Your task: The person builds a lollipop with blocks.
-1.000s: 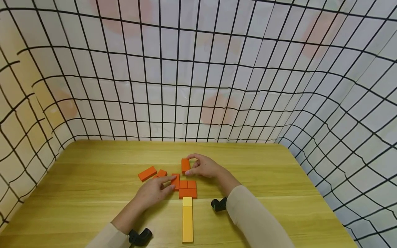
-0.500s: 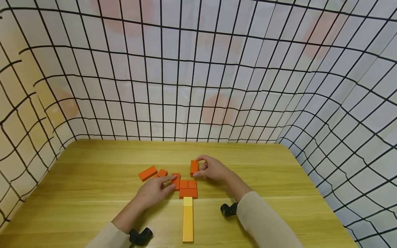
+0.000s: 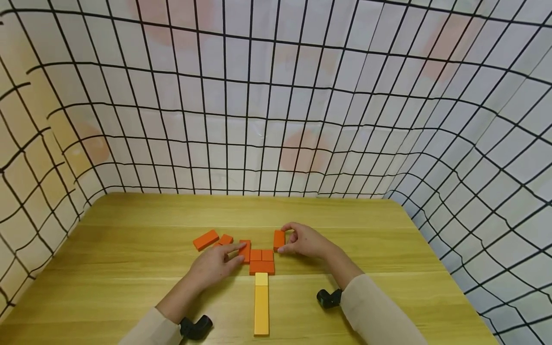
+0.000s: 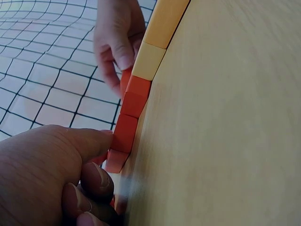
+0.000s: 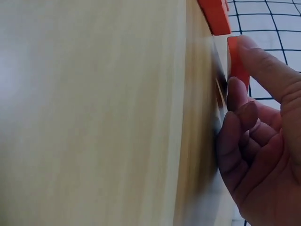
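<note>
My left hand (image 3: pixel 213 266) holds an upright orange block (image 3: pixel 246 253) with thumb and index finger, against the left side of a small orange block group (image 3: pixel 261 267). The left wrist view shows that hand (image 4: pixel 51 165) beside the red-orange row (image 4: pixel 124 133). My right hand (image 3: pixel 308 241) pinches another orange block (image 3: pixel 279 240) by its ends, a little above and right of the group. In the right wrist view, its thumb and finger grip that block (image 5: pixel 237 61), close to another orange block (image 5: pixel 216 18). Below the group, a pale yellow block (image 3: pixel 261 279) meets a longer yellow strip (image 3: pixel 261 311).
Loose orange blocks lie left of the group, one tilted block (image 3: pixel 206 239) and a smaller one (image 3: pixel 225 239) partly behind the left hand. A wooden table (image 3: pixel 129 239) carries everything. Black wire mesh (image 3: pixel 258 143) stands around its back and sides.
My right hand has carried its orange block to the right and toward me, from above the group to its upper right. My left hand has stayed in place.
</note>
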The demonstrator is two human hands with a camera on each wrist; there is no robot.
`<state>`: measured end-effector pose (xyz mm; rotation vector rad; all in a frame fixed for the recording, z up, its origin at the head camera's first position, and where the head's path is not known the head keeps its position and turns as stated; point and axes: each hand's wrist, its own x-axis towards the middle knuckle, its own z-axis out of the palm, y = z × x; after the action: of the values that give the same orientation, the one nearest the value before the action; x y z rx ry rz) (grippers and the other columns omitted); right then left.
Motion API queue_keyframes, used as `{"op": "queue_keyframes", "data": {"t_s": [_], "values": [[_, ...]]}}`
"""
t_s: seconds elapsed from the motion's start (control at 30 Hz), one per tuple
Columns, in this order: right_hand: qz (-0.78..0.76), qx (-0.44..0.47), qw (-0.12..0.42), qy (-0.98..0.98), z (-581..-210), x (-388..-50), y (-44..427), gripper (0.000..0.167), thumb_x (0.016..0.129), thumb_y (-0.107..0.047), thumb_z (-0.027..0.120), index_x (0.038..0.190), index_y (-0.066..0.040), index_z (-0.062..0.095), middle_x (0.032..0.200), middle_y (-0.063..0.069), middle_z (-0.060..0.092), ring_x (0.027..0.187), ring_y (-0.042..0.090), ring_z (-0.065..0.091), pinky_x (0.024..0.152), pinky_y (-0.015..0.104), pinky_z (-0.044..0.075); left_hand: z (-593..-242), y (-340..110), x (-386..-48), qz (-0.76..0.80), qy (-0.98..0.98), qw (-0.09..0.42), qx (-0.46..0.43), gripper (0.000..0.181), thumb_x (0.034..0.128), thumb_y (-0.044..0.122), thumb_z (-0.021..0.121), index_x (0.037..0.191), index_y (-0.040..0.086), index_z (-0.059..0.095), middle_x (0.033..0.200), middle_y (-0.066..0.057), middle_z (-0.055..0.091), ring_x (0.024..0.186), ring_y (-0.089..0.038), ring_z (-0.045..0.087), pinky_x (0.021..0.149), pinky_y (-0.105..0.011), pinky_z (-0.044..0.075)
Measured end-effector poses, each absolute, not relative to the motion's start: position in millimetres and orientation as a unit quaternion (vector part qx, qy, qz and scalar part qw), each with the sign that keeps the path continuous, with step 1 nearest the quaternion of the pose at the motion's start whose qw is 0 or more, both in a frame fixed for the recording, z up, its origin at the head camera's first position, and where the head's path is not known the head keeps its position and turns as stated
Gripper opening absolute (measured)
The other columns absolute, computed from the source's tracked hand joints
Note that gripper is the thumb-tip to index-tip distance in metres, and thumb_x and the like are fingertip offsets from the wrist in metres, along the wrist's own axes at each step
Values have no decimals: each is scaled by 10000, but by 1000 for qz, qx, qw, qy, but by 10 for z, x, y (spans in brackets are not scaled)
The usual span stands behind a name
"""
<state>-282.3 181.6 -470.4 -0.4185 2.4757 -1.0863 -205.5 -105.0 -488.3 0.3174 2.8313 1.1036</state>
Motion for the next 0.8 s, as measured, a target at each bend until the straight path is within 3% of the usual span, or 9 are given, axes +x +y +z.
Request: {"op": "queue_keyframes", "data": {"t_s": [0.4,0.8], "values": [[-396,-170,238,870,-4713,-2766,1872,615,840,-260,860,1343,-156,521,844,46,635,676,150,524,631,280,441,-4868,-1061,-2050,361,925,48,106,409,978,352,686,1383,312,656,552,67,390,520,-87,315,524,-263,254],[-368,-178,228,884,-4712,-2693,1851,583,799,-358,886,1263,-229,556,868,27,553,710,161,492,632,290,417,-4868,-1054,-2046,360,925,48,108,410,982,351,678,1389,307,652,553,65,377,537,-97,309,543,-279,260]]}}
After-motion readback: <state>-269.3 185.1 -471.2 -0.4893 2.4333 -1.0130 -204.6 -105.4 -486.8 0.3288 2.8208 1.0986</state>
